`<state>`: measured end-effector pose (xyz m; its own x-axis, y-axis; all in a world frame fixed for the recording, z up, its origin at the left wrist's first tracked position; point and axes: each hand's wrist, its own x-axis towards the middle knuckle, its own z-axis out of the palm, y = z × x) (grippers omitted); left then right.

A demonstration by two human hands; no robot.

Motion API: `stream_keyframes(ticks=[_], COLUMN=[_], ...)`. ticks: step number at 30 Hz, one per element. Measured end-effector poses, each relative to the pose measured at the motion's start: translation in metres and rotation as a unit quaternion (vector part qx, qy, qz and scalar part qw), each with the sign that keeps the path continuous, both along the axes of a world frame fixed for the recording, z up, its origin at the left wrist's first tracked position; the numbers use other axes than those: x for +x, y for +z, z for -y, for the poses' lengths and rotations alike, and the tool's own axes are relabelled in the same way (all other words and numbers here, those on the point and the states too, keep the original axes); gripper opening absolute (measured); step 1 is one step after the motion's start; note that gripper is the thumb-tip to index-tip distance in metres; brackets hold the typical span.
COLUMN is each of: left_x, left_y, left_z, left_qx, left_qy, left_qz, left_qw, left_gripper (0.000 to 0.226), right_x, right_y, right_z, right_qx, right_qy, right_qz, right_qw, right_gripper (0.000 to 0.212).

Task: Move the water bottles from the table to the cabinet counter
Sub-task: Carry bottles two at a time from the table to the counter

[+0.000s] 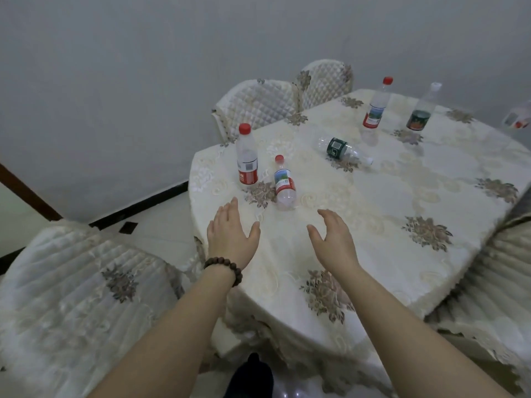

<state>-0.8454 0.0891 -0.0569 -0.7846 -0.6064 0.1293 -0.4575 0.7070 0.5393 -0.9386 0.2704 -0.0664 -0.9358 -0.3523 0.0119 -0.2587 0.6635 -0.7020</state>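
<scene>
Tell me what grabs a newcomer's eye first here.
Two open hands, left hand and right hand, reach over the near edge of the embroidered tablecloth. Just beyond them stand two red-capped water bottles. Farther back a green-labelled bottle lies on its side.

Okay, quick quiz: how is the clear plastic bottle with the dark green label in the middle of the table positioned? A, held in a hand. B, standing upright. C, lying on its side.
C: the clear plastic bottle with the dark green label lies on its side on the embroidered cream tablecloth, untouched by either hand.
</scene>
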Motion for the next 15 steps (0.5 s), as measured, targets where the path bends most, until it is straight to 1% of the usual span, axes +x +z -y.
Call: stream_keyframes(ticks=[5, 10, 12, 15], left_x=[-0.067, -0.128, -0.149, -0.177], left_y=[-0.007, -0.017, -0.02, -0.023], left_z=[0.055, 0.098, 0.11, 0.126], left_qx=[0.071, 0.162, 0.186, 0.208], left_qy=[0.002, -0.006, -0.01, -0.014], left_qz=[-0.057, -0.084, -0.092, -0.113], left_qw=[0.996, 0.983, 0.978, 0.972], left_gripper=[0.077, 0.081, 0.083, 0.089], right_x=[-0.054, -0.105, -0.123, -0.145], right_y=[-0.006, -0.007, -0.009, -0.018], right_z=[0.051, 0.101, 0.116, 0.136], right_qx=[0.031, 0.063, 0.071, 0.085], right_qy=[-0.005, -0.011, -0.01, -0.009], right_qz=[0.004, 0.003, 0.005, 0.023], right_qw=[0.999, 0.998, 0.997, 0.996], right_gripper=[0.054, 0.051, 0.048, 0.051])
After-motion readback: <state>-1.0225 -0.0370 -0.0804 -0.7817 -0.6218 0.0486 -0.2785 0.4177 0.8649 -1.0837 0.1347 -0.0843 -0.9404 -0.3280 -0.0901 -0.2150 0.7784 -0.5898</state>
